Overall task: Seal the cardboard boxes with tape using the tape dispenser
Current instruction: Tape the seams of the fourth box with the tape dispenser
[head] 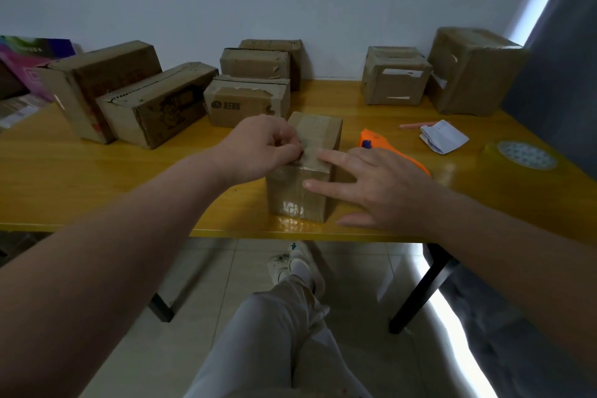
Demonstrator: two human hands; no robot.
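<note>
Now pressing the tape down on the small box (292, 194) at the centre of the frame.
It stands on the yellow table (97, 177) near the front edge, with a clear tape strip (310, 152) running over its top and down the near face. The left hand (258, 148) comes in from the lower left, its curled fingers pinching at the strip on the top. The right hand (384, 187) lies flat and released, fingers spread against the box's near upper edge and right side. To do this well, I would steady the box with the flat hand and rub the strip outward from the seam so that no bubble stays. The orange tape dispenser (374, 142) lies just behind the right hand, ungripped. More cardboard boxes (248, 100) wait along the wall, and a spare tape roll (525, 155) sits at the right.
</note>
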